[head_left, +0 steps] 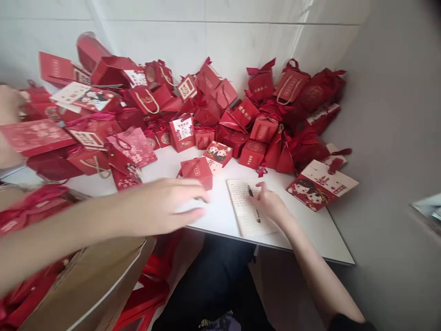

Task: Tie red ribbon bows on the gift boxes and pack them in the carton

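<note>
My left hand (179, 204) reaches in from the left over the white table. It is slightly blurred, with fingers stretched and the thumb apart, and nothing shows in it. Just beyond its fingers sits a small red gift box (198, 171). My right hand (270, 202) is over an open notebook (241, 216) with handwritten lines. A black pen (257, 214) lies across the page; the fingertips of my right hand are at its upper part, thumb and forefinger apart. A box with two cartoon faces (217, 152) stands behind the notebook.
Many red gift boxes (206, 110) with ribbons and cord handles are heaped along the wall. A cartoon-printed box (310, 188) stands at the right. Another person's hand (10, 103) shows at far left. A cardboard carton (89, 280) with red boxes and a red stool (148, 299) are lower left.
</note>
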`<state>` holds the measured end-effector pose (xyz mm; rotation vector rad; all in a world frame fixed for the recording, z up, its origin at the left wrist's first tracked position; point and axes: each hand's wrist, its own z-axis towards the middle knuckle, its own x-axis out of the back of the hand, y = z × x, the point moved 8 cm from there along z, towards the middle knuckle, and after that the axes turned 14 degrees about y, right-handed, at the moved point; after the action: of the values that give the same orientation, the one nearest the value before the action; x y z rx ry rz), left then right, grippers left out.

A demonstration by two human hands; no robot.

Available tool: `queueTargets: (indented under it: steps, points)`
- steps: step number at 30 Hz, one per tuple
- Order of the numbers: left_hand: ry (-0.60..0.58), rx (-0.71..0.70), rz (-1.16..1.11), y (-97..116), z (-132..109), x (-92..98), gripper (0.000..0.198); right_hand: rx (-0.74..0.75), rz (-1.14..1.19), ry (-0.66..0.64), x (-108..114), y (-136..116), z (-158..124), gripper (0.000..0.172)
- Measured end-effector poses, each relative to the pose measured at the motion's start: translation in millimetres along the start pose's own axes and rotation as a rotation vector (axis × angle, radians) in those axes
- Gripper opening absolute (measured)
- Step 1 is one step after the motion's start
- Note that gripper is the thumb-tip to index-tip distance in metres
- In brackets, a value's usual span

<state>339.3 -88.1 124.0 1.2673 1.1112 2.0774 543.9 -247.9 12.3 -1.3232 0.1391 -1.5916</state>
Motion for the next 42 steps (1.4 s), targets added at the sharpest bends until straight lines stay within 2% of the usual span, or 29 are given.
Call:
queueTargets:
  steps: [1,2,3,4,6,8,9,11,13,15,18,22,26,28,33,42]
  points:
    - [-0.238,-0.222,0.163,17.0,5.5,-49.7,0.012,-0.001,0.034,-0.048,-6.3,-4.9,0.4,0.025]
    - [-0.351,-0.436,0.250,30.6,6.0,-92.6,0.016,0.007,0.070,-0.074,-9.7,-9.7,1.1,0.027]
    - [-0.416,-0.651,0.313,40.9,1.0,-132.5,0.020,0.015,0.102,-0.085,-10.9,-12.5,2.5,0.030]
    - [-0.424,-0.845,0.372,47.4,-7.2,-167.7,0.021,0.014,0.131,-0.090,-10.4,-11.7,5.0,0.031]
    - [-0.348,-1.099,0.467,50.4,-25.4,-222.2,0.029,-0.010,0.179,-0.103,-6.7,0.1,12.3,0.031]
    - [-0.178,-1.073,0.575,43.3,-28.3,-252.1,0.033,-0.079,0.279,-0.079,2.4,22.1,21.5,0.032]
    - [-0.113,-1.027,0.620,38.1,-27.3,-260.5,0.034,-0.129,0.381,-0.053,7.9,33.6,25.3,0.032]
    - [-0.053,-0.925,0.687,25.1,-22.0,-270.3,0.040,-0.227,0.654,0.010,18.4,52.0,29.8,0.026]
    - [-0.079,-0.858,0.710,11.6,-15.4,-277.1,0.049,-0.314,0.890,0.066,23.9,62.4,29.5,0.026]
    - [-0.136,-0.808,0.707,-0.1,-9.5,-282.1,0.054,-0.390,0.955,0.093,22.1,66.9,25.9,0.030]
    - [-0.164,-0.771,0.680,-7.9,-5.4,-285.2,0.057,-0.481,0.910,0.112,12.2,69.8,18.7,0.033]
    - [-0.103,-0.761,0.643,-7.4,-5.4,-284.4,0.058,-0.433,0.793,0.149,4.4,69.7,13.8,0.043]
    - [-0.048,-0.781,0.632,-5.7,-6.1,-283.5,0.056,-0.407,0.487,0.135,-0.3,73.7,7.1,0.029]
    - [-0.042,-0.778,0.623,-5.5,-5.4,-283.2,0.052,-0.390,0.407,0.147,0.3,72.9,4.2,0.025]
    - [-0.057,-0.754,0.594,-6.0,-3.8,-283.6,0.042,-0.371,0.316,0.135,0.6,67.9,1.3,0.040]
    - [-0.031,-0.765,0.589,-6.0,-4.5,-283.9,0.039,-0.325,0.237,0.083,-2.1,62.8,4.0,0.033]
